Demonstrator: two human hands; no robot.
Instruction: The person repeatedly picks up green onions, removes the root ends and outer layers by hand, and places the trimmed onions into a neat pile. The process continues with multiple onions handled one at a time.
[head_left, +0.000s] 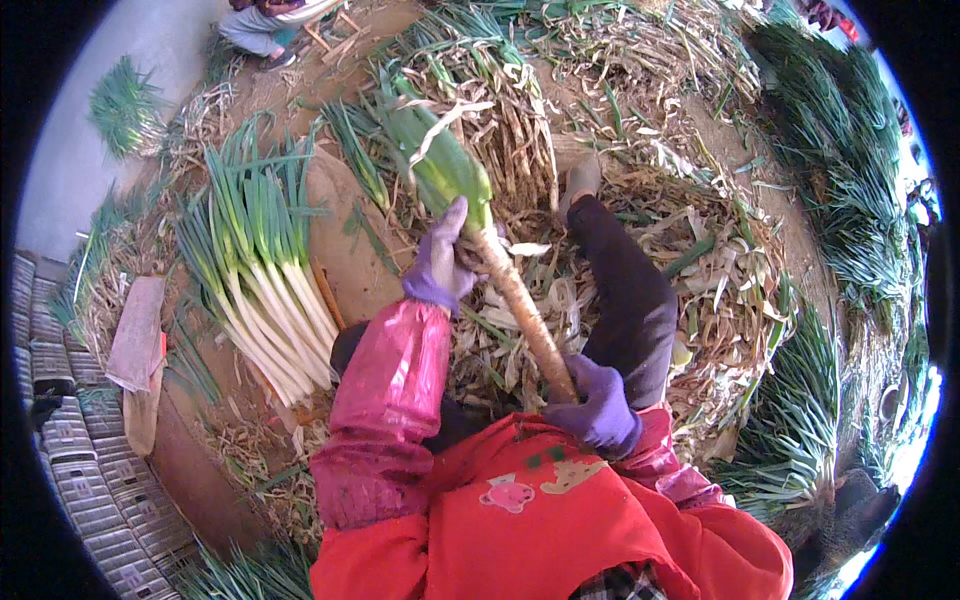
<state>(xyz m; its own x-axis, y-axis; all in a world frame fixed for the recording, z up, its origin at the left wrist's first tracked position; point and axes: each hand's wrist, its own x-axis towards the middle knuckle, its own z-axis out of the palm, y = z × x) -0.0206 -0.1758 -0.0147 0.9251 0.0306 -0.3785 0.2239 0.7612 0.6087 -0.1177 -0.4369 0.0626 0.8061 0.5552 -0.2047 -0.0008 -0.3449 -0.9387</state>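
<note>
My left hand (444, 259), in a purple glove, grips a large green onion (521, 300) where its white stalk turns into green leaves. The stalk is brownish and still wrapped in outer skin, and a dry strip of leaf hangs across the green part. Lower down, my right hand (600, 405), gloved the same way, closes around the root end, which is hidden by the fingers. The onion slants from upper left to lower right above my lap. Left of my left arm lies a bundle of clean, white-stalked green onions (262, 277).
Peeled dry skins (720, 300) cover the ground around my legs. Unpeeled onions (502, 112) lie ahead, and a long heap of green onions (840, 150) runs along the right. Stacked crates (82, 480) stand at lower left. Another person's leg (251, 34) shows at the top.
</note>
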